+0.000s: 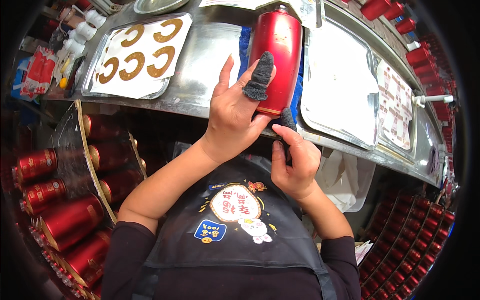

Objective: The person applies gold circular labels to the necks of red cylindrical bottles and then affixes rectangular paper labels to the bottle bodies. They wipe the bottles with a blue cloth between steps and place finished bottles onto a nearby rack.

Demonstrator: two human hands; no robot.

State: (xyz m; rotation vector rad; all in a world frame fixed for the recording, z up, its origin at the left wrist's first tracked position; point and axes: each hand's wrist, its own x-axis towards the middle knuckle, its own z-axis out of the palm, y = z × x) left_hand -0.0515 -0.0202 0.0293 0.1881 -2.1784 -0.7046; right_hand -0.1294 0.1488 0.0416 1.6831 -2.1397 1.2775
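A glossy red bottle (280,55) lies on its side at the table's front edge, its neck away from me and its gold-rimmed base toward me. My left hand (232,112) steadies it, with one finger along its side and the thumb by its base. Dark grey knitted finger covers sit on that finger and on the thumb; the other visible fingers are spread. Just below the base, my right hand (300,162) is curled, index finger and thumb close together beside the thumb's cover. Whatever lies between those fingertips is too small to make out.
Beneath the bottle is a blue cloth (243,45). A tray on the left carries a white sheet of gold C-shaped labels (132,65); a white-covered tray (340,85) and a label sheet (395,102) lie right. Red bottles fill racks (70,220) on both sides below.
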